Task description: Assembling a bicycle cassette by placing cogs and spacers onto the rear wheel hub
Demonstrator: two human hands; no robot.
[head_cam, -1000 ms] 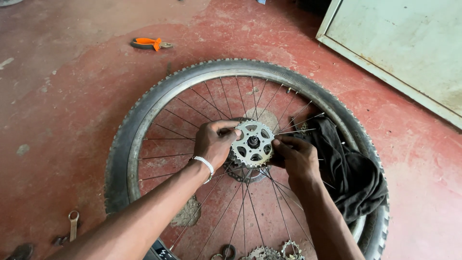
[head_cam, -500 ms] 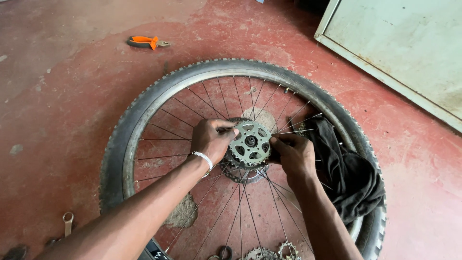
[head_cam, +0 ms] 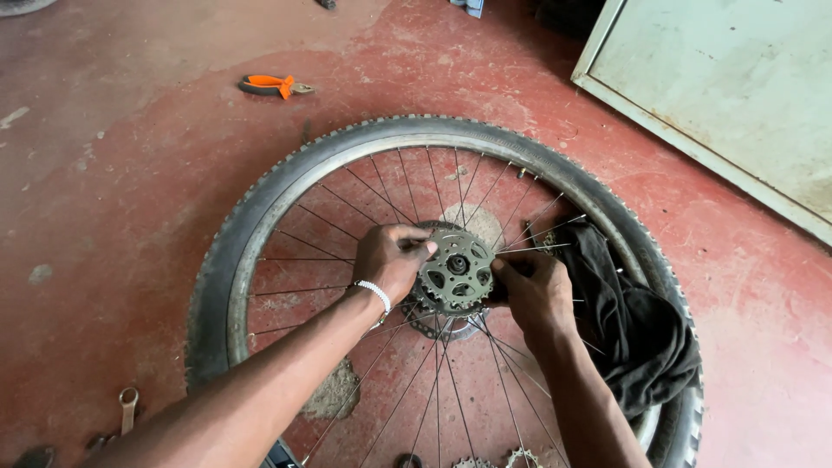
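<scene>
On the worn red-painted concrete floor lies a spoked bicycle wheel with a knobbly black tyre, flat on its side, and at its hub sits a grey, grimy toothed metal sprocket cluster with oval cut-outs round its centre. Both hands are on that cluster from opposite sides. The left hand, with a white beaded bracelet at its wrist, is curled over the cluster's left edge, fingers bent and closed on the teeth. The right hand grips the right edge in the same way, thumb and fingers pinched on the rim of the sprockets, so the cluster is held between the two hands just above the spokes. A crumpled black cloth is draped over the right part of the wheel, touching the rim and tyre beside the right forearm. Well apart from the wheel, at the upper left, lie pliers with orange and black handles. A small steel ring spanner rests on the floor near the lower left, outside the tyre. At the bottom edge, inside the wheel, loose toothed sprockets show partly. A pale grey-green metal panel with a light frame fills the upper right corner.
</scene>
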